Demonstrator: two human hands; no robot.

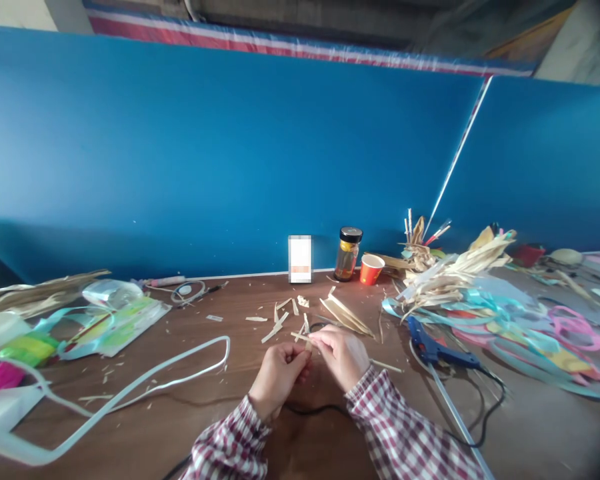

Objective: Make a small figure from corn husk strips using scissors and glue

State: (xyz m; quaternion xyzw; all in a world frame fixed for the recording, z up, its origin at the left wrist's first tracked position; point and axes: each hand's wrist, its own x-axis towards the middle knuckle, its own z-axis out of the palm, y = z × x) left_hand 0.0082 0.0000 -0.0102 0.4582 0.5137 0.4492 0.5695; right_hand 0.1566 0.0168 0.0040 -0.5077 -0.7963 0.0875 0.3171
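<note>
Both my hands meet over the brown table point(190, 427), in checked sleeves. My left hand point(278, 377) is closed in a pinch on a thin pale straw strip point(301, 336). My right hand point(341, 355) is closed too, its fingertips pinching the same strip from the right. Loose cut straw pieces point(280, 325) and a folded straw bundle point(347, 315) lie on the table just beyond my hands.
A blue glue gun point(433, 345) with a black cord lies to the right. Behind stand a jar point(349, 253), an orange paper cup point(371, 269) and a straw heap point(455, 270) over coloured ribbons point(520, 327). A white cable point(145, 380) and plastic bags point(115, 320) lie left.
</note>
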